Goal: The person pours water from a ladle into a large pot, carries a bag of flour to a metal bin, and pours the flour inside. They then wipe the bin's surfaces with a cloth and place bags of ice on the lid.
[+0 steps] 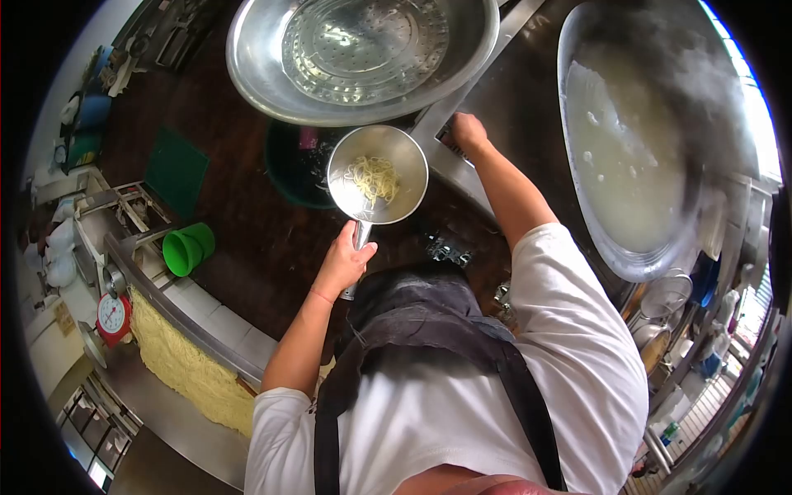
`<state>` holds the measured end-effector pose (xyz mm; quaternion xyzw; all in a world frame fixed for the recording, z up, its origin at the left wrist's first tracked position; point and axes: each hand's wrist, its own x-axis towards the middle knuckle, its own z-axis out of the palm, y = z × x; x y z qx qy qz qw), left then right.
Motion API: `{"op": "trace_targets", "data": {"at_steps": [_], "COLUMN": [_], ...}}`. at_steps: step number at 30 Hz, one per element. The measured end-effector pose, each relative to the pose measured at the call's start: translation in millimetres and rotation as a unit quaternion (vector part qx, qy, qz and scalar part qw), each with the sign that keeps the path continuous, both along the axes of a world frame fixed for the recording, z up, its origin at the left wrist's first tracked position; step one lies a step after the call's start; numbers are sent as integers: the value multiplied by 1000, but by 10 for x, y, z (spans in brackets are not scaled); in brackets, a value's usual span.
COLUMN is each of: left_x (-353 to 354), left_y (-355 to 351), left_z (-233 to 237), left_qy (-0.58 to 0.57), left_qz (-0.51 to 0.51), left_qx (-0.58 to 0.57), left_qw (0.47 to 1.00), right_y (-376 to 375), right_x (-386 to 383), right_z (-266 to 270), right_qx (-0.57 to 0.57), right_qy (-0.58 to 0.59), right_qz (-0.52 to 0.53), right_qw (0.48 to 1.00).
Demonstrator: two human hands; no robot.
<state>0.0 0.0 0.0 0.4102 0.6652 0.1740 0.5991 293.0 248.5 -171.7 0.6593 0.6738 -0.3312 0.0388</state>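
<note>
My left hand [345,262] is closed round the handle of a steel saucepan [414,186]. Some pale yellow noodles [374,178] lie in the bottom of the pan. Beyond the pan is a large perforated steel colander [363,49]. My right hand [468,132] reaches to the front edge of the steel stove [516,111], its fingers curled against a small dark panel; what it holds there, if anything, is hidden. Right of that arm, a wide vat [639,161] of cloudy liquid gives off steam.
A dark green tub [285,169] sits below the colander. On the left are a green bucket [188,249], a red scale [113,316] and a slab of yellow dough [190,355] along the counter. Strainers [665,295] stand at the right.
</note>
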Motion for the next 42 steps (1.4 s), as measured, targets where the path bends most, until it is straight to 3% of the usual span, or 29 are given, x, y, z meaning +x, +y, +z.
{"op": "trace_targets", "data": {"at_steps": [2,5,6,9,11,13,16,20,23,26,29,34,35,36,37,38,41,42], "left_x": [10,113,71,9,-14,28,43,19,44,38,-20,-89,-116,-108,-111,-124,-221,-282], "left_y": [32,141,199,100,60,90,73,6,20,0,-41,-80,-88,-22,-67,-56,-33,-37], "left_z": [34,-46,-87,-164,-211,-31,-48,-105,11,62,59,-117,-202,-40,-22,-16,12,-37], "left_qy": [-1,-15,-6,17,37,17,12,11,3,0,-6,-2,4,-10,-18,-27,-60,-77], "left_qz": [-6,-9,-12,-32,-49,-34,-20,-30,-20,-9,0,-3,-5,6,15,24,59,70], "left_qx": [-1,20,45,74,89,27,24,57,21,13,17,44,67,-17,-17,-9,-4,-12], "left_qw": [1000,1000,999,997,994,999,999,998,1000,1000,1000,999,998,1000,1000,999,996,995], "right_y": [-3,326,502,412,236,175,367,83,80,49,-372,-267,-179,-146,-148,-114,-255,-335], "right_x": [69,225,224,168,135,138,182,56,35,129,227,94,100,66,50,79,234,235], "right_z": [-155,236,210,3,-99,-166,-12,-28,-1,198,235,237,207,272,310,184,236,326], "right_qx": [80,-111,-147,-102,82,130,-176,68,26,-32,25,70,67,60,53,55,161,139], "right_qy": [35,12,65,12,-2,9,46,-21,-15,3,-138,-70,-60,-49,-39,-34,41,57], "right_qz": [14,5,3,21,67,45,-55,-14,-24,39,37,35,24,11,-6,-80,-184,-176], "right_qw": [996,994,987,994,994,990,982,997,999,999,989,994,996,997,998,995,969,973]}}
